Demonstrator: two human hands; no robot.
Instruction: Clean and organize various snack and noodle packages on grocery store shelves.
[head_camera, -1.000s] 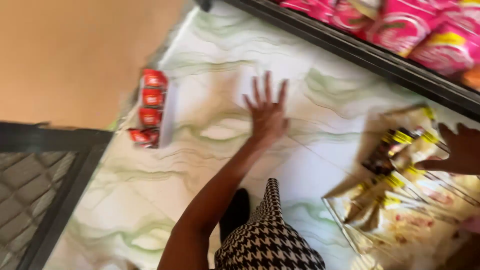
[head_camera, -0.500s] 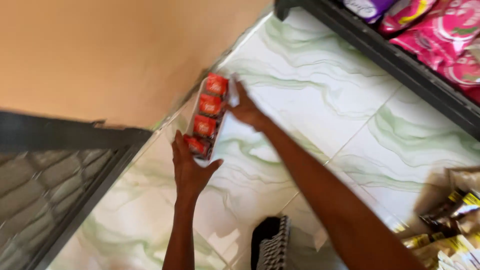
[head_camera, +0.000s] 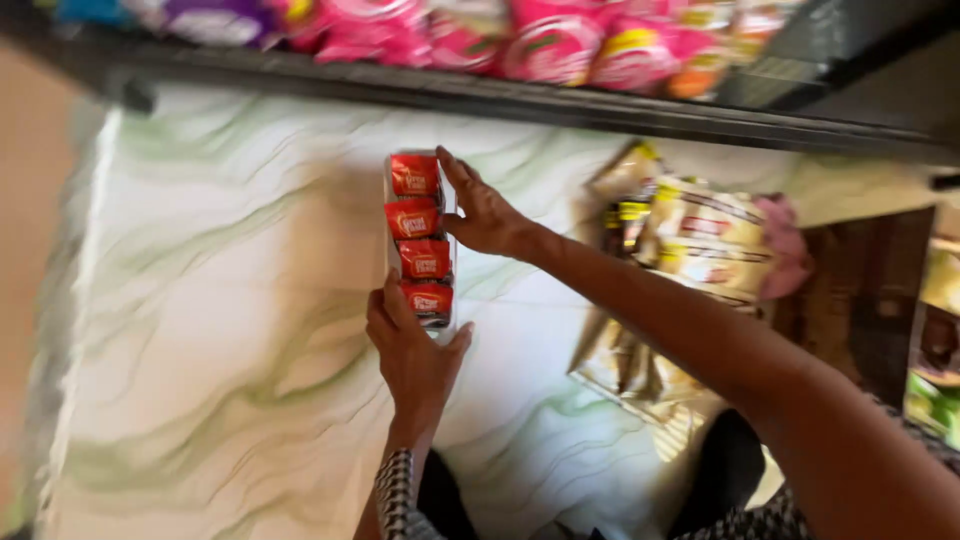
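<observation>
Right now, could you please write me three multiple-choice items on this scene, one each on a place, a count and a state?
1. Where does the tray of red packets lie?
A. on the marbled floor
B. on the dark shelf
C. on the gold packets

2. How many red packets show in the tray?
A. two
B. four
C. seven

3. How do the hands meet the tray?
A. both rest clear of it
B. only one touches it
C. one at each end or side

Key: 1 A, the green-veined floor surrounds it; 2 B, four sit in a row; 3 C, the left hand grips the near end, the right hand the far side.
</observation>
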